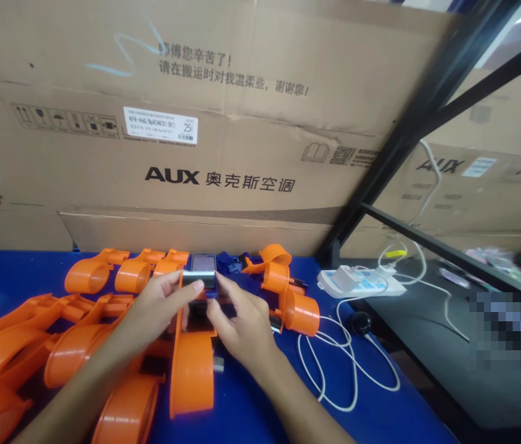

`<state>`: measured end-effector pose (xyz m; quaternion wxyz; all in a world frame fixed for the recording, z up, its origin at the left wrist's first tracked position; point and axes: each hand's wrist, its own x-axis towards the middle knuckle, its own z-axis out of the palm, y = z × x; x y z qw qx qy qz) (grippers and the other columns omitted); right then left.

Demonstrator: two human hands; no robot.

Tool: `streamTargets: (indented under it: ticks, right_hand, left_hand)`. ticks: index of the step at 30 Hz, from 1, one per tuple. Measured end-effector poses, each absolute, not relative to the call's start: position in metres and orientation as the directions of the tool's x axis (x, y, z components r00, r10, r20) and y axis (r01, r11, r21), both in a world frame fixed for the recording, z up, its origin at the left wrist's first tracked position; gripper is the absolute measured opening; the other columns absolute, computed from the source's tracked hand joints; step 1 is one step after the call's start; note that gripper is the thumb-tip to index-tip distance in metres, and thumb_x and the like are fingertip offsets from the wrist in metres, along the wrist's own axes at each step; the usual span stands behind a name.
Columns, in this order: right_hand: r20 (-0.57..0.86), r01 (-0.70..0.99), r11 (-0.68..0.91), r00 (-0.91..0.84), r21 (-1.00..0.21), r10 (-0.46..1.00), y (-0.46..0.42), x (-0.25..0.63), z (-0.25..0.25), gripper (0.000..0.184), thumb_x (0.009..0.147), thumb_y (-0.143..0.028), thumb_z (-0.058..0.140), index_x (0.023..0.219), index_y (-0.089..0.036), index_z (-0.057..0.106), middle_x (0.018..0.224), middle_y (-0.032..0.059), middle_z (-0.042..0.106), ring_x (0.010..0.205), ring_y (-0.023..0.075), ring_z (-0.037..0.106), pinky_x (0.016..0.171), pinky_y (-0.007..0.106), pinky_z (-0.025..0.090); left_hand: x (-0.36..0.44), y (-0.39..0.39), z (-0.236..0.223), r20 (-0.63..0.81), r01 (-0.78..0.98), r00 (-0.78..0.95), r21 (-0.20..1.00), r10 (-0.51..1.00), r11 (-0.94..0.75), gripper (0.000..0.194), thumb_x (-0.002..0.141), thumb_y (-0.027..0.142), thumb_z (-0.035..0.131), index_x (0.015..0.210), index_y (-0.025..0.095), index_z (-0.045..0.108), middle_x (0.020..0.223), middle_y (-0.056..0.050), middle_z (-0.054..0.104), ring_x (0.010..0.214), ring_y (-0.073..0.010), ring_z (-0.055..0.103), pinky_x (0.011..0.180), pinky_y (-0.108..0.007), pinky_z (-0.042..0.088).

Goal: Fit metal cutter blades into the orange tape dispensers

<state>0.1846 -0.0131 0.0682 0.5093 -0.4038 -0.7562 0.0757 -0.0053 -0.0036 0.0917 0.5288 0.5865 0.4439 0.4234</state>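
Note:
An orange tape dispenser (193, 376) stands in front of me, its round tape holder toward me. At its far end is a black part with a pale serrated edge (199, 279). My left hand (161, 305) is closed on this end from the left, thumb lying on the black part. From the right, my right hand (244, 317) pinches the same end with thumb and fingers, near a small blue piece (211, 295). Just behind lies a grey rectangular item (203, 262) with a dark border. My fingers partly hide the dispenser's neck.
Several orange dispensers (89, 275) lie to the left, and more orange ones (301, 313) to the right. Blue parts (230, 264) lie at the back. A white power strip (362, 280), looped white cable (355, 370) and black round object (361, 322) are right. Cartons (223, 216) stand behind, beside a black metal frame (366, 185).

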Motion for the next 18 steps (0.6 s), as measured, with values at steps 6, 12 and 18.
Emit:
streamTargets:
  ticks: [6,12,18]
  right_hand:
    - [0.752,0.611,0.683,-0.206,-0.4,0.626,-0.015,0.183,0.065,0.046,0.099,-0.023,0.051,0.144,-0.017,0.06,0.097,0.0098,0.079,0.074,0.0209,0.073,0.074,0.036,0.063]
    - [0.749,0.617,0.694,-0.244,-0.37,0.616,-0.015,0.185,0.066,0.048,0.101,-0.022,0.047,0.148,-0.015,0.056,0.096,0.0105,0.079,0.074,0.0218,0.073,0.072,0.036,0.063]
    - [0.713,0.527,0.734,-0.302,-0.429,0.633,-0.008,0.194,0.074,0.052,0.1,-0.026,0.056,0.152,-0.021,0.052,0.113,0.0106,0.077,0.093,0.0229,0.075,0.085,0.037,0.063]
  left_hand:
    - [-0.004,-0.005,0.097,0.066,0.036,0.265,0.996,0.962,-0.078,0.024,0.091,0.044,0.067,0.082,0.022,0.067,0.05,0.003,0.06,0.044,-0.0141,0.053,0.048,-0.025,0.04]
    - [-0.004,-0.004,0.093,0.048,0.027,0.29,0.998,0.956,-0.058,0.025,0.092,0.046,0.066,0.089,0.021,0.069,0.05,0.002,0.061,0.044,-0.0147,0.054,0.047,-0.025,0.038]
    - [-0.002,-0.001,0.093,-0.052,-0.139,0.244,0.986,0.968,0.088,0.033,0.091,0.053,0.067,0.087,0.021,0.067,0.05,0.003,0.057,0.04,-0.0114,0.048,0.044,-0.024,0.033]
